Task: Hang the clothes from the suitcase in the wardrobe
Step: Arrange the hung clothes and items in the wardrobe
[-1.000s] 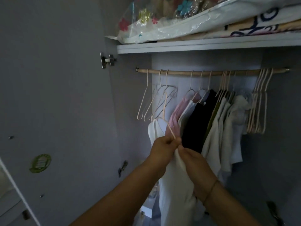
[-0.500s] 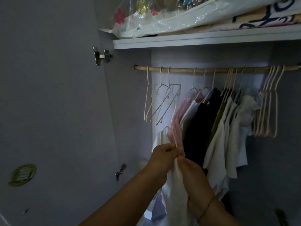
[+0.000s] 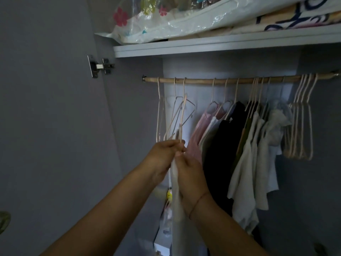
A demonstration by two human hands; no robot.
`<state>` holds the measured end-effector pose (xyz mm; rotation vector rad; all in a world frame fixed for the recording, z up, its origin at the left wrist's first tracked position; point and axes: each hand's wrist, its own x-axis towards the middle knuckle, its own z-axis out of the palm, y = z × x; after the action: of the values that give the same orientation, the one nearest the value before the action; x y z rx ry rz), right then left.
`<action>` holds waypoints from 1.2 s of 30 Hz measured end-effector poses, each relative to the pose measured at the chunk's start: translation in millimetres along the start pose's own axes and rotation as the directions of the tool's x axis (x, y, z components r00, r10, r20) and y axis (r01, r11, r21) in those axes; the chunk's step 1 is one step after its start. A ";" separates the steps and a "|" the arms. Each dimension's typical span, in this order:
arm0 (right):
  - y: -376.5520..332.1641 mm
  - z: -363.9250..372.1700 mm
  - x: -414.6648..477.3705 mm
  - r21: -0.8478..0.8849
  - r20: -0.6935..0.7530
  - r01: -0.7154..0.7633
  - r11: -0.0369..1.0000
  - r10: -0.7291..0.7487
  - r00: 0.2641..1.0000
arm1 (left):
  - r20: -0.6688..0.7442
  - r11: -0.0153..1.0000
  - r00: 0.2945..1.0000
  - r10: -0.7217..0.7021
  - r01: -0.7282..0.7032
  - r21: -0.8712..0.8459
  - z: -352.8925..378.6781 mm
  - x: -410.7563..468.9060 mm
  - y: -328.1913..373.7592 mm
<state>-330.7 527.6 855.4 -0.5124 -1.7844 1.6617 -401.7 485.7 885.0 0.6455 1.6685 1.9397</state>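
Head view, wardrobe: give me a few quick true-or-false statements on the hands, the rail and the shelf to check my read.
1. The left hand and right hand both grip the white garment. True.
2. The rail carries no hangers. False: many hang there, with empty hangers at its right end.
3. A black garment hangs right of the pink garment. True.
4. The shelf above is bare. False: a plastic-wrapped bundle lies on it.
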 end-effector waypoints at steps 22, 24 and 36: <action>4.9 -33.9 141.0 0.061 -0.021 0.119 0.991 -0.118 0.993 | 0.233 0.994 0.971 -0.050 0.071 -0.083 36.9 161.8 29.3; 11.5 -36.2 144.3 0.062 -0.020 0.129 0.990 -0.128 0.992 | 0.256 0.997 0.965 -0.047 0.060 -0.041 37.2 164.9 25.6; 23.1 -20.2 153.6 0.096 -0.006 0.186 0.978 -0.186 0.982 | 0.296 0.999 0.955 -0.035 0.043 -0.022 21.4 168.2 27.7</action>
<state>-430.8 647.9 861.4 -0.2905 -1.6890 1.6090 -518.2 606.8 920.9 0.8397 1.4551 1.7368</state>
